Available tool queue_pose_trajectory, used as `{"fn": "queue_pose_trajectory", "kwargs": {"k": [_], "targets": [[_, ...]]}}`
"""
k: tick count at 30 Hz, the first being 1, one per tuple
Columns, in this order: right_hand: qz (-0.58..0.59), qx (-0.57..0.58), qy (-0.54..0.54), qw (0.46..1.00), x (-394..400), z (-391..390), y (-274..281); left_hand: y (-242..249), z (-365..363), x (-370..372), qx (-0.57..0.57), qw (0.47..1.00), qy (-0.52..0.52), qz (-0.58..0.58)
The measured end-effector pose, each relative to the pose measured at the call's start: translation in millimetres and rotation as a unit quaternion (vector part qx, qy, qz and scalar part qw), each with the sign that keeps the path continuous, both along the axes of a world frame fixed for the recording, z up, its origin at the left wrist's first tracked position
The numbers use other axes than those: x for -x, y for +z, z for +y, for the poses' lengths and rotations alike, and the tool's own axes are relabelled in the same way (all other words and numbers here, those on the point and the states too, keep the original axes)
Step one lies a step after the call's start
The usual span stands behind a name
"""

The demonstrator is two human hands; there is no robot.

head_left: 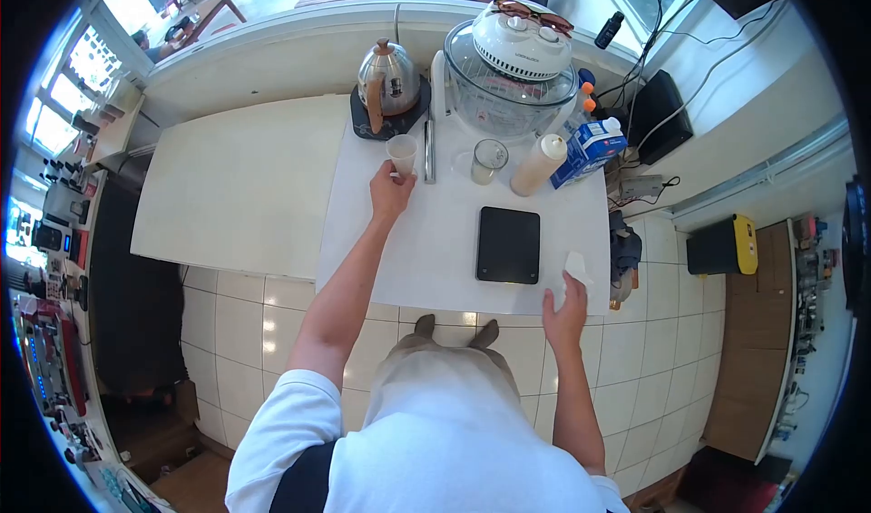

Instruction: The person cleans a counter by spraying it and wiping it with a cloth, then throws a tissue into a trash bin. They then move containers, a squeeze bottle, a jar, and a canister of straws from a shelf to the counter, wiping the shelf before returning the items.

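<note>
From where I steer, I see the left grip (390, 194) narrow, its fingers closed round the lower part of a translucent cup (401, 150); I can't make out whether the cup touches the worktop (426, 250) or what is in it. So the cup is in hand and off the black scale (508, 245), which lies nearer me, between the two grips. The kettle (388, 82) sits on its base (367, 130) just beyond the left grip, and the bottle (540, 164) has its cap on. I judge this an early stage: the cup is held, while the kettle, bottle and glass (488, 161) are not in either grip.

The right grip (567, 313) is wide, thumb apart from the fingers, low by the near right edge. A thin white piece (576, 263) lies at its fingertips; whether they press on it I cannot tell, and it is not visibly lifted.

My left arm reaches far forward, hand turned in around the cup. The right arm reaches less far, forearm pointing forward with the hand just to the right of the scale.

To the right of the left grip, close by, lies a slim metal tool (429, 155). Farther right, past the glass and bottle, is the blue carton (590, 150), with the big glass bowl (490, 105) beyond them
</note>
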State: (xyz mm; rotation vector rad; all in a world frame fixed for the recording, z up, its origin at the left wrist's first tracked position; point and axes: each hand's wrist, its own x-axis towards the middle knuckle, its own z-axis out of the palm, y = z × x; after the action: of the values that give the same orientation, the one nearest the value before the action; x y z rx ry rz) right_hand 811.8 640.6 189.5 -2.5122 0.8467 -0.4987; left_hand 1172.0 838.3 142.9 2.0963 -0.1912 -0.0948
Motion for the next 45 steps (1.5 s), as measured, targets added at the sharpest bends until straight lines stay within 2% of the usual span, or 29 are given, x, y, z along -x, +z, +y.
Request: {"fn": "queue_pose_trajectory", "kwargs": {"k": [1, 4, 7, 10, 12, 14, 19, 20, 21, 22, 24, 26, 27, 28, 31, 35, 38, 39, 41, 45], "targets": [[0.001, 0.007, 0.008, 1.000, -14, 7, -5, -1, 1, 1, -0.007, 1.000, -0.005, 0.010], [0.058, 0.008, -0.012, 0.998, -55, 23, -9, -8, -1, 10, 0.060, 0.989, 0.053, -0.123], [0.103, 0.013, -0.041, 0.994, -82, 26, -12, -3, 7, 40, 0.100, 0.985, 0.057, -0.125], [0.091, -0.002, -0.051, 0.995, -96, 27, -20, -1, 6, 113, 0.046, 0.994, -0.093, -0.043], [0.057, -0.028, -0.055, 0.996, -100, 31, -28, -17, -1, 148, -0.022, 0.970, -0.230, -0.071], [0.005, -0.054, -0.065, 0.996, -98, 34, -33, -3, -10, 175, 0.001, 0.971, -0.237, -0.043], [0.014, -0.109, 0.000, 0.994, -99, 64, -24, 14, 20, 198, 0.037, 0.990, -0.126, 0.042], [0.011, -0.130, 0.009, 0.991, -101, 72, -24, 14, 35, 198, 0.053, 0.990, -0.112, 0.068], [0.016, -0.202, 0.010, 0.979, -105, 80, -24, 8, 50, 201, 0.097, 0.989, -0.072, 0.085], [0.009, -0.229, 0.033, 0.973, -110, 91, -22, 10, 64, 198, 0.140, 0.984, -0.033, 0.100], [-0.007, -0.284, 0.079, 0.955, -120, 119, -15, 24, 101, 185, 0.164, 0.952, 0.027, 0.258], [-0.010, -0.359, 0.116, 0.926, -138, 141, -4, 28, 135, 168, 0.171, 0.946, 0.048, 0.269], [-0.014, -0.394, 0.134, 0.909, -152, 148, 0, 16, 151, 159, 0.222, 0.937, 0.069, 0.261], [-0.030, -0.354, 0.142, 0.924, -166, 154, -2, 5, 165, 150, 0.272, 0.924, 0.090, 0.253], [-0.091, -0.226, 0.149, 0.958, -221, 155, -17, 13, 190, 126, 0.305, 0.921, 0.115, 0.213], [-0.158, -0.122, 0.084, 0.976, -291, 144, -12, 17, 205, 90, 0.252, 0.946, 0.126, 0.162], [-0.113, -0.174, 0.065, 0.976, -317, 136, 3, 8, 208, 60, 0.255, 0.944, 0.113, 0.175], [-0.135, -0.139, 0.080, 0.978, -325, 132, 0, 10, 204, 53, 0.241, 0.948, 0.114, 0.175], [-0.121, -0.174, 0.089, 0.973, -331, 126, -9, 1, 199, 38, 0.234, 0.953, 0.105, 0.165], [-0.171, -0.171, 0.098, 0.965, -297, 124, 7, -20, 181, 16, 0.182, 0.975, 0.076, 0.105]]}}
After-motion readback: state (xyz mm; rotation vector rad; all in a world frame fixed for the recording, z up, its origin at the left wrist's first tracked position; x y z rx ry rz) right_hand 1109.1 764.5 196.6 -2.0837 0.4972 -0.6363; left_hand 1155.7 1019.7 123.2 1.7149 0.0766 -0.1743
